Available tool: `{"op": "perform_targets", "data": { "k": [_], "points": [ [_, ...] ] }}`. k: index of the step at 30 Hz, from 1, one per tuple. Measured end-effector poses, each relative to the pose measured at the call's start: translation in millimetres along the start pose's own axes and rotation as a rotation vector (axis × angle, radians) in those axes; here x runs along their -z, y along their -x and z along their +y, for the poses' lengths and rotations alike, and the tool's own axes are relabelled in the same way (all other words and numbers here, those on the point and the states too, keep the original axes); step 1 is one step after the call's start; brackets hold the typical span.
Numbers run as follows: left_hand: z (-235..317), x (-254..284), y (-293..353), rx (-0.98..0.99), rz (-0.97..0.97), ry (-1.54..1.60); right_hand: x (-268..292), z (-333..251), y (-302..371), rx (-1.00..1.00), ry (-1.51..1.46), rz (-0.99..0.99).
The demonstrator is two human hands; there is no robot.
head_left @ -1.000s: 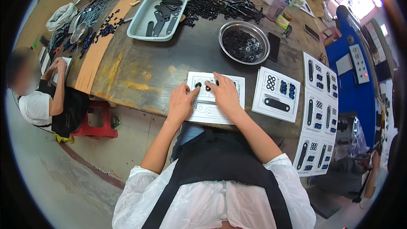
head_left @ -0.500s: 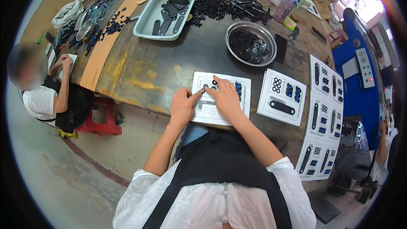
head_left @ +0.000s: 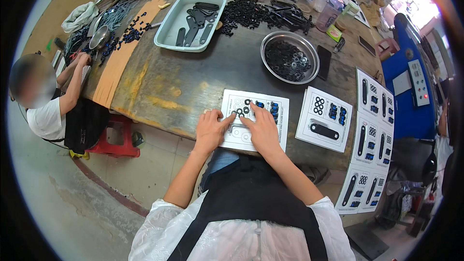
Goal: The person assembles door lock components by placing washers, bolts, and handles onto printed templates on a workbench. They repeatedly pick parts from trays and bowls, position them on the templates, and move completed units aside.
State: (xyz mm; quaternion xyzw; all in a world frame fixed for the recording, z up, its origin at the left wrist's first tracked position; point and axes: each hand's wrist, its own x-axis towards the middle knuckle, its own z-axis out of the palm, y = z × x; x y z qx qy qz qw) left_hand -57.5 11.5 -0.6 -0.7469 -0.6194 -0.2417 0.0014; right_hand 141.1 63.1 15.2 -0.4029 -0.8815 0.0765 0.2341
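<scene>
A white printed card (head_left: 234,140) lies on the table's near edge in front of me. Black washers (head_left: 240,111) are set on its upper middle, beside small blue-and-black fasteners (head_left: 274,111). Over the card's left part is my left hand (head_left: 209,130), its thumb reaching to the washers and its other fingers stretched out. My right hand (head_left: 263,133) rests on the card from the other side, index finger extended beside the washers and thumb pointing at them. Both hands look open; any small piece under the fingertips is hidden.
A steel bowl of black washers (head_left: 314,67) stands beyond the card. Farther left is a pale tub (head_left: 159,38) holding flat black bars. To the right lie a stack of filled cards (head_left: 302,137) and more cards (head_left: 355,164). A co-worker (head_left: 53,111) sits at the left.
More black washers now show on the card between my hands. My right hand's fingers have shifted off them slightly. The whole view has tilted a little, moving the table lower.
</scene>
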Motion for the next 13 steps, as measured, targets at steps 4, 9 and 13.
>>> {"op": "perform_targets", "data": {
  "k": [4, 9, 13],
  "points": [
    [2.6, -0.9, -6.0, -0.021, 0.015, -0.016, -1.8, 0.9, 5.0, -0.030, -0.023, 0.010],
    [-0.4, -3.1, -30.1, -0.130, -0.011, -0.021, -0.1, 0.7, 5.0, -0.041, -0.042, 0.023],
    [-14.8, -3.8, -41.0, -0.055, -0.046, -0.079, -3.5, 3.3, 8.3, -0.046, -0.053, 0.048]
  ]
}}
